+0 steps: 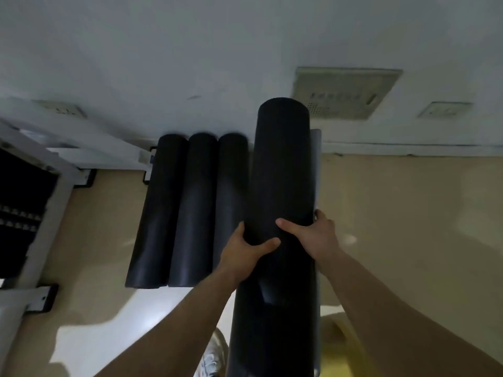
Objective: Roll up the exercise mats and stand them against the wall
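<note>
I hold a rolled black mat [281, 164] upright in front of me, its top end near the white wall [190, 50]. My left hand [245, 254] grips its left side and my right hand [310, 235] wraps around its right side, both at mid-height. A grey loose edge of the mat [315, 164] shows along its right side. To the left, three rolled black mats [187, 208] stand side by side, leaning against the wall.
A white metal frame with black feet [49, 186] stands at the left. Wall sockets and a panel [343, 91] are set in the wall at the right. The beige floor [408, 213] lies right of the mats. A white shoe [215, 357] shows below.
</note>
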`<act>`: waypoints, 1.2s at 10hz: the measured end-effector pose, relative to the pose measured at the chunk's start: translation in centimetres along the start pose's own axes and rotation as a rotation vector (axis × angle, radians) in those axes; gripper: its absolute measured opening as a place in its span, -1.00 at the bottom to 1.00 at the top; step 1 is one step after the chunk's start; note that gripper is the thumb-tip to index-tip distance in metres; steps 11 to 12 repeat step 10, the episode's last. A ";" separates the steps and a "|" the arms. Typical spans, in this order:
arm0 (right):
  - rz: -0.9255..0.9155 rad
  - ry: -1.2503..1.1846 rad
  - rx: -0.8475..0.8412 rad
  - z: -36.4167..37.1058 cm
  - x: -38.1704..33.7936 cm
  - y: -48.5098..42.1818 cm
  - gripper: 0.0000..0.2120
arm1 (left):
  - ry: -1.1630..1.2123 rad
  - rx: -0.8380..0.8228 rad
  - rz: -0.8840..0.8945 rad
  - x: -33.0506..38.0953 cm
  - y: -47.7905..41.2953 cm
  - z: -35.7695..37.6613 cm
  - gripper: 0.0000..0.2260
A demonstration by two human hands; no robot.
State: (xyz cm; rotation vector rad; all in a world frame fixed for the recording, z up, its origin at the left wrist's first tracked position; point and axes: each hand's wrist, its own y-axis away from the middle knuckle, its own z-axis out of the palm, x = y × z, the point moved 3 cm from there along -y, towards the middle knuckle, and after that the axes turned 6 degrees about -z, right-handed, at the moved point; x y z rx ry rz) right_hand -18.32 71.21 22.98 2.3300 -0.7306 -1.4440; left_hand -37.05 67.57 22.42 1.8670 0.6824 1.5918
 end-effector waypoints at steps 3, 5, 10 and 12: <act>0.160 -0.079 -0.124 4.2 13.7 -18.4 0.03 | -0.238 0.108 -0.102 -5.6 -17.3 7.9 -0.07; 0.097 -0.090 -0.198 8.6 18.2 -28.6 0.08 | -0.271 0.199 -0.194 -8.2 -27.3 9.7 -0.07; -0.038 0.277 -0.301 10.8 16.2 -28.7 0.00 | -0.575 0.423 -0.024 -6.0 -27.6 8.4 -0.54; -0.038 0.277 -0.301 10.8 16.2 -28.7 0.00 | -0.575 0.423 -0.024 -6.0 -27.6 8.4 -0.54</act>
